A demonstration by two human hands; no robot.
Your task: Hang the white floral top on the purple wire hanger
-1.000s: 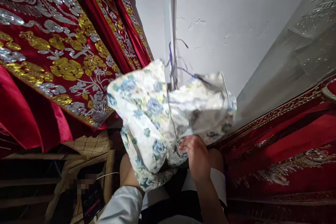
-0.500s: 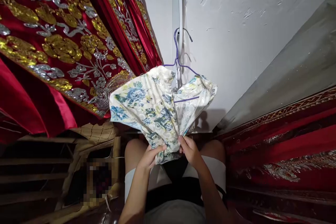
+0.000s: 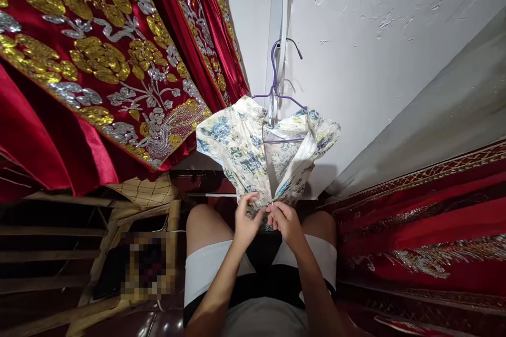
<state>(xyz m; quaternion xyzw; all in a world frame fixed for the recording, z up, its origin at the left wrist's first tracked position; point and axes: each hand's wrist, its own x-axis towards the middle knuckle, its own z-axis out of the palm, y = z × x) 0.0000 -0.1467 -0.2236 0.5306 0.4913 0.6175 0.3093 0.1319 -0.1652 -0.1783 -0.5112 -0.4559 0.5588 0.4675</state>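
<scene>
A white sleeveless or cap-sleeved blouse with blue and yellow flowers hangs in front of me on a purple hanger. Its front opening spreads in a V, narrowing to a point low on the garment. At that point my right hand pinches the front edge, where a small pale piece like a zip pull shows; its exact shape is hidden by fingers. My left hand grips the lower front just beside it, thumb near the right fingertips and index finger bent over the cloth.
Red satin cloth with gold and silver sequins hangs at the left. More red embroidered cloth lies along the right, below a greyish sheet. A bamboo frame stands at lower left. Behind the blouse rises a white wall.
My left hand has moved up and right along the blouse, close to my right hand. The left side of the blouse, stretched outward before, now hangs narrower. The view has shifted slightly.
</scene>
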